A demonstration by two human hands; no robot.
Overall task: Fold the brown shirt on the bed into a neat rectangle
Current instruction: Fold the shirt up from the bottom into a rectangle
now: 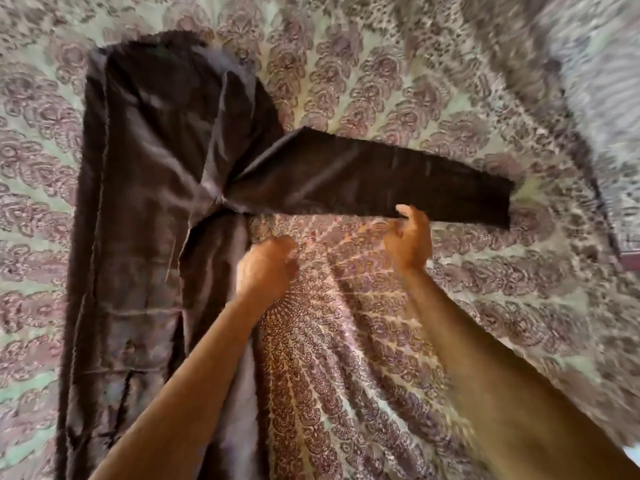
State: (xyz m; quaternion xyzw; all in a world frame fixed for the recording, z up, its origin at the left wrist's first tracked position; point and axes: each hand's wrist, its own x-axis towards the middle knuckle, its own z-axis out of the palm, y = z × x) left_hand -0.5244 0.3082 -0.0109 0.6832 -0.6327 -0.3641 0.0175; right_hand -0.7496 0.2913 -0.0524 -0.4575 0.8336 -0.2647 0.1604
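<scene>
The brown shirt [145,202] lies flat on the bed as a long dark strip running from the top left down to the bottom left. One sleeve [363,178] sticks out to the right across the bedspread. My right hand [410,237] pinches the sleeve's lower edge near its far half. My left hand [268,263] is curled into a loose fist just right of the shirt's body, below the armpit; it touches or hovers by the shirt's edge, and I cannot tell whether it grips cloth.
A patterned bedspread [381,341] in pale green and mauve covers the whole bed. The bed's right edge [602,216] runs down the far right, with a blurred surface beyond it.
</scene>
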